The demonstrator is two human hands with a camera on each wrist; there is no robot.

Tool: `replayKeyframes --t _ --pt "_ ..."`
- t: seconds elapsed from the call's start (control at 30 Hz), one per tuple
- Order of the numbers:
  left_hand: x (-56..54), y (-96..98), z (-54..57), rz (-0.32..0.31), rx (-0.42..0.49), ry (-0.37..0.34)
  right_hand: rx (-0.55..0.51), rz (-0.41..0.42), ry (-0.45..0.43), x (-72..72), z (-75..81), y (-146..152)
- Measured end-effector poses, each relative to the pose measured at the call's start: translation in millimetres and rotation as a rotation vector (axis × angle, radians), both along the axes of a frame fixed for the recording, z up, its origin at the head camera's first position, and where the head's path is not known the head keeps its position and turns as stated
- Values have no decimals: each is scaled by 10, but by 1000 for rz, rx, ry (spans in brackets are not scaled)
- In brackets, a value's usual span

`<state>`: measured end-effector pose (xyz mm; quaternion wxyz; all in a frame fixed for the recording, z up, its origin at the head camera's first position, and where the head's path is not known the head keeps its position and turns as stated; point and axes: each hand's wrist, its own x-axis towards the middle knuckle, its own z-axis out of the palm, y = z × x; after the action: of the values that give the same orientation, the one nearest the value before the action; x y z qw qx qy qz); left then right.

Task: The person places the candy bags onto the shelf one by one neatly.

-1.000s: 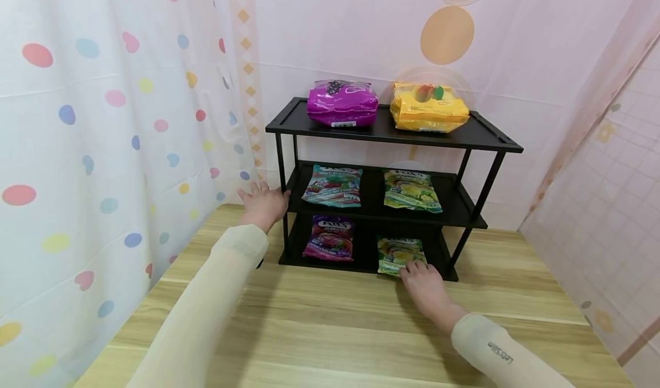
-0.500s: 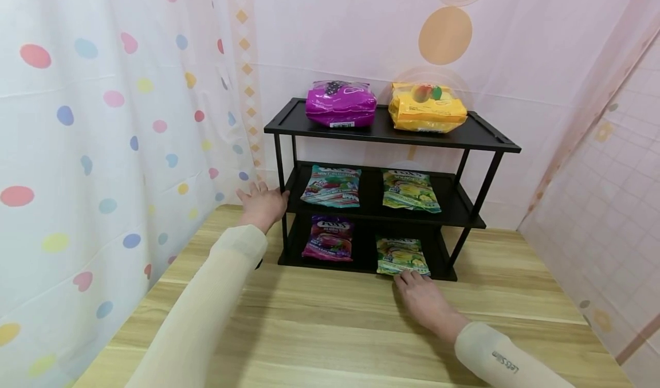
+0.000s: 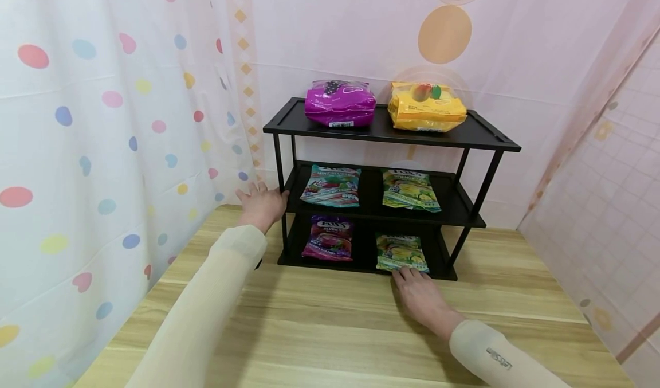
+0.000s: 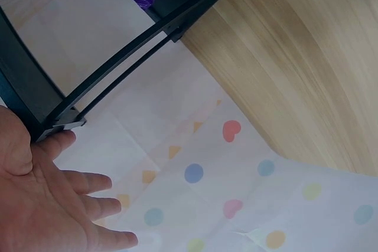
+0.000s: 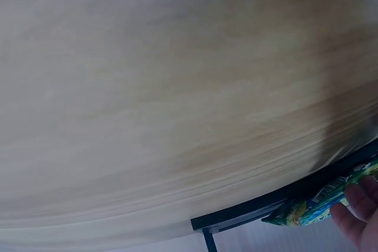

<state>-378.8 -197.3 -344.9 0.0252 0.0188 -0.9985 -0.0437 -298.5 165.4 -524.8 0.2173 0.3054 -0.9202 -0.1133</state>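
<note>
My left hand (image 3: 262,206) has its fingers spread beside the left side of a black three-tier rack (image 3: 371,215); its index finger side touches the middle shelf's corner (image 4: 56,131) in the left wrist view. My right hand (image 3: 420,296) rests its fingertips against the near edge of a green-and-yellow candy bag (image 3: 401,251) on the bottom shelf. The right wrist view shows those fingers (image 5: 357,202) touching the bag, partly cut off by the frame. Left of it lies a purple berries candy bag (image 3: 328,240). On the middle shelf lie a teal mint candy bag (image 3: 332,186) and another green-yellow candy bag (image 3: 409,191).
A magenta bag (image 3: 340,104) and a yellow bag (image 3: 427,108) sit on the rack's top shelf. The rack stands on a wooden table (image 3: 330,330). A dotted curtain (image 3: 118,147) hangs at the left, with pink cloth (image 3: 350,27) behind and at the right.
My right hand has shifted from the green-yellow bag's near right part to its near edge. The bag has straightened and slid slightly back. The left hand stays on the rack.
</note>
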Motion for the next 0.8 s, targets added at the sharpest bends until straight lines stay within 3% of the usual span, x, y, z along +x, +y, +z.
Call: replayKeyframes --t 0.53,0.8 --pt "5 3 11 -5 -11 -1 -30 -80 -44 -60 -10 -82" --pt "12 5 12 -5 -13 2 -126 -93 -97 -74 -9 -104"
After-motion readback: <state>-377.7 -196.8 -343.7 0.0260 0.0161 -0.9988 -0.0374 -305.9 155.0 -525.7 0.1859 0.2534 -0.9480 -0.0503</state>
